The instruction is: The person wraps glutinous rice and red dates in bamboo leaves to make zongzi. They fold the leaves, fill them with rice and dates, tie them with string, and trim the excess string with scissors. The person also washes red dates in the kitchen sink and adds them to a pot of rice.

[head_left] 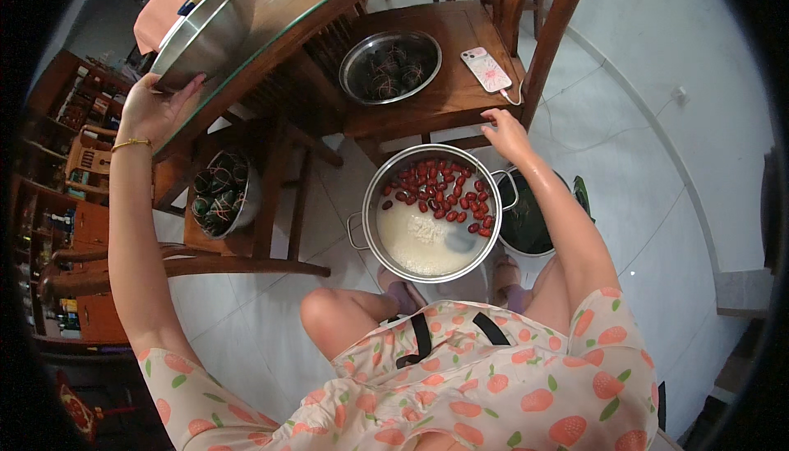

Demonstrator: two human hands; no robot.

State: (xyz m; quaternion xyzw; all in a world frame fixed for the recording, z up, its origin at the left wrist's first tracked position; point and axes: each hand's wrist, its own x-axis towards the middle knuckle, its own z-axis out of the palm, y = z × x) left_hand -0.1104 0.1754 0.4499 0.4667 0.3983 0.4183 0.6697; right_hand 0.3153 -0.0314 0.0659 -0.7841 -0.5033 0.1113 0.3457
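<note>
At the glass-topped table's edge, my left hand (161, 108) grips the underside of a tilted stainless steel bowl (215, 30). The bowl's inside is mostly hidden from here. My right hand (507, 135) is held out over the far right of a two-handled steel pot (369, 243), empty, with its fingers apart near the chair's front edge. Inside the pot, red dates (444, 190) lie at the far and right side. White rice (411, 241) in cloudy liquid fills the near and left part.
A steel basin of dark, string-tied leaf bundles (393, 69) and a charging phone (486, 70) sit on the wooden chair (452, 24). More tied bundles (220, 192) fill a container on the left chair. Dark leaves (528, 219) in a basin lie under my right forearm.
</note>
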